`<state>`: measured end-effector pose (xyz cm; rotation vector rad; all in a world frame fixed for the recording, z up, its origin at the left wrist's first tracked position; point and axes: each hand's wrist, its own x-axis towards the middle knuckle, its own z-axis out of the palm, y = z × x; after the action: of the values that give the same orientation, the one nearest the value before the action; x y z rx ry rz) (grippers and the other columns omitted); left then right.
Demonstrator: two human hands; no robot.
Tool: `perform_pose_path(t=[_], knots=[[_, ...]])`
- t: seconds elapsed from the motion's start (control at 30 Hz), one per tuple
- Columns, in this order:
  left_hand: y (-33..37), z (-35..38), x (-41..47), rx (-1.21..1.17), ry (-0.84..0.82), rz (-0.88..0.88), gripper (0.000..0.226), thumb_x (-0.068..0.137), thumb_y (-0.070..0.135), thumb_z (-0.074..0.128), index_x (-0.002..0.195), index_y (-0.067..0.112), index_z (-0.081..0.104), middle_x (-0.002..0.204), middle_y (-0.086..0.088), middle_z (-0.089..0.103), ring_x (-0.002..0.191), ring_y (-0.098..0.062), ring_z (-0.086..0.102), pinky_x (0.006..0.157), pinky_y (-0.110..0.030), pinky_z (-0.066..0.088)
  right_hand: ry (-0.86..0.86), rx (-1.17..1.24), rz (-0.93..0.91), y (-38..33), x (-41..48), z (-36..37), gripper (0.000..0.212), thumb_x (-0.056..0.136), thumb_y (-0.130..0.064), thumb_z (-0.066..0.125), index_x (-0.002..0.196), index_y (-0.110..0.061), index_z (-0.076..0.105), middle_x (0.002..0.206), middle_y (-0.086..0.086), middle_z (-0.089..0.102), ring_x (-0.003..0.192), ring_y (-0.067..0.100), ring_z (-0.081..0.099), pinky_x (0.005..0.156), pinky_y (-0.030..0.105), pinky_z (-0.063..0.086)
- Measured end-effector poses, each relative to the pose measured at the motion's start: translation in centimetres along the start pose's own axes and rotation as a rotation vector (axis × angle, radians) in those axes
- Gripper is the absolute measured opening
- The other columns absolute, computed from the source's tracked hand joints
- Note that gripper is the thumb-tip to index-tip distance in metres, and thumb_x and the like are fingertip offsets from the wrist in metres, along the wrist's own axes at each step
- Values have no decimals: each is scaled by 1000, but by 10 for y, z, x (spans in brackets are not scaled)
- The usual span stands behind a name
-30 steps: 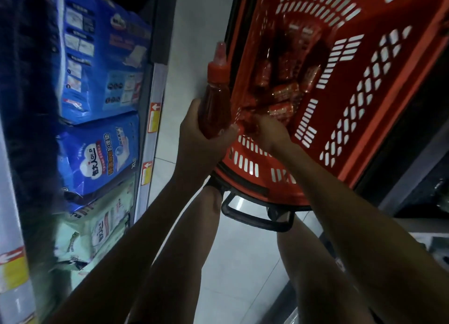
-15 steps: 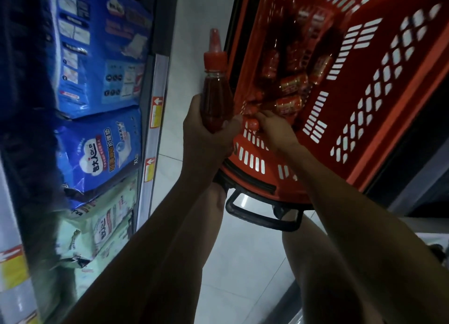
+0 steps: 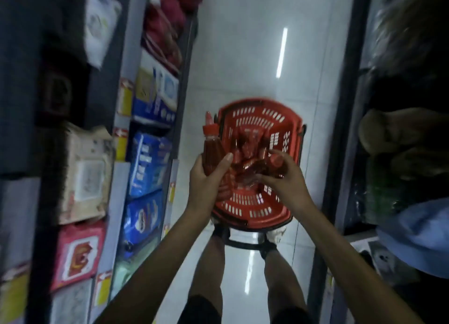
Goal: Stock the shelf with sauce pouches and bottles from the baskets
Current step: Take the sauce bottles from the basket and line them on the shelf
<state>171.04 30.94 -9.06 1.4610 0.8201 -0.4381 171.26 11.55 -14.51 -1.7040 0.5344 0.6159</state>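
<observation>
A red plastic basket [image 3: 257,215] sits on the floor between my feet, with several red sauce bottles [image 3: 247,148] lying inside. My left hand [image 3: 206,180] grips an upright red sauce bottle [image 3: 211,151] with a pointed red cap, held over the basket's left rim. My right hand [image 3: 281,178] is above the basket's middle and curls round a second red-capped sauce bottle [image 3: 275,164], which lies roughly sideways. The picture is blurred by motion.
Shelves on the left [image 3: 126,168] carry blue packs [image 3: 145,161], a red box [image 3: 77,253] and pale wipes packs [image 3: 85,175]. Dark shelving [image 3: 345,129] with sacks lines the right. White tiled floor [image 3: 255,56] runs ahead down the narrow aisle.
The view has pulled back and up from the basket, which now looks small on the floor. My right hand has lifted a second bottle out; my left still holds its bottle.
</observation>
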Motion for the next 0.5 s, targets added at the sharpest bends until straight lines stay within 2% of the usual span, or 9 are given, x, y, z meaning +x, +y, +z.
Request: perform_pose_path(t=[0.1,0.17,0.27,0.33,0.37,0.43,0.5], knots=[[85,6,-42,-50,-92,70,32,98,36,64,124,17,65,107,-3,79,91,-14,77,70,-18,58,109,95,-41,-93,-53,-32,58,70,-18,93,116,-31,61,112,-7,74,102,9,72,95,45,59],[138,8,-69,-74,-168,111,28,102,37,57,120,16,66,98,-2,80,86,-15,77,68,-20,58,150,130,-89,-154,-87,-48,60,68,-23,94,120,-27,63,113,-5,75,104,11,73,96,45,58],[207,6,-111,-110,-282,175,28,105,36,52,113,12,63,82,1,77,73,-14,75,62,-24,58,152,221,-208,-241,-139,-69,49,76,-18,88,121,-22,67,109,0,78,100,14,75,88,34,59],[247,0,-138,-123,-337,203,35,100,43,55,113,11,62,82,-3,75,70,-17,73,63,-29,58,119,325,-285,-297,-176,-78,42,83,-15,81,123,-15,68,108,5,78,98,17,76,81,26,59],[265,-4,-152,-128,-358,208,43,96,49,57,114,10,62,85,-7,74,71,-19,72,65,-32,59,98,393,-308,-321,-193,-81,42,84,-17,78,124,-13,67,109,7,78,100,19,76,82,26,60],[299,-14,-176,-166,-412,221,57,91,55,60,118,5,63,89,-14,73,72,-24,71,69,-36,58,70,485,-341,-361,-223,-85,44,85,-27,74,126,-11,68,114,7,76,107,22,73,95,32,57],[327,-26,-201,-190,-478,269,60,94,55,59,122,2,64,92,-17,72,73,-26,69,70,-37,57,62,556,-364,-391,-247,-87,45,88,-38,69,124,-11,69,116,7,74,107,23,70,101,38,52]])
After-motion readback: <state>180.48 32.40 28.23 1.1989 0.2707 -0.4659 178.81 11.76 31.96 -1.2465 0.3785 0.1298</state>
